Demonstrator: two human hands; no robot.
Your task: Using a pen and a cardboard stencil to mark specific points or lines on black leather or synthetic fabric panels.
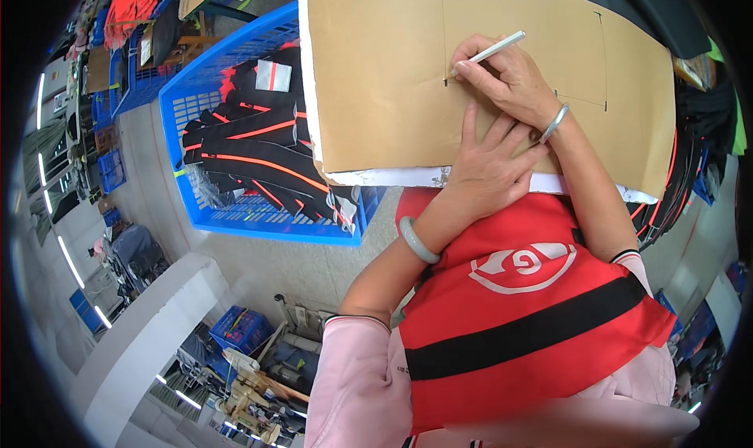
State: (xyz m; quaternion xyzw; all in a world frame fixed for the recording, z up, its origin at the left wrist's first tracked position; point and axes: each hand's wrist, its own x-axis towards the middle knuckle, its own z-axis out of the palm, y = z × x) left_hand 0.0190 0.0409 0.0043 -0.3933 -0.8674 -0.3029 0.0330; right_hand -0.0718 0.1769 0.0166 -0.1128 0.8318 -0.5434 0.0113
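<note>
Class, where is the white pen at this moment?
In the head view, the white pen is right of centre near the top, held in the right hand over the brown paper, its tip by a small black mark.

Shape (pixel 572 423) at lower edge blurred; blue crate (pixel 274 232) partly hidden by brown-topped board (pixel 376 119); pink sleeve (pixel 345 381) cut off.

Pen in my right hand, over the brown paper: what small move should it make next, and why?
Perhaps set the pen tip onto the dark mark: the right hand holds it just beside that mark, though contact is unclear, while the left hand rests on the paper.
</note>
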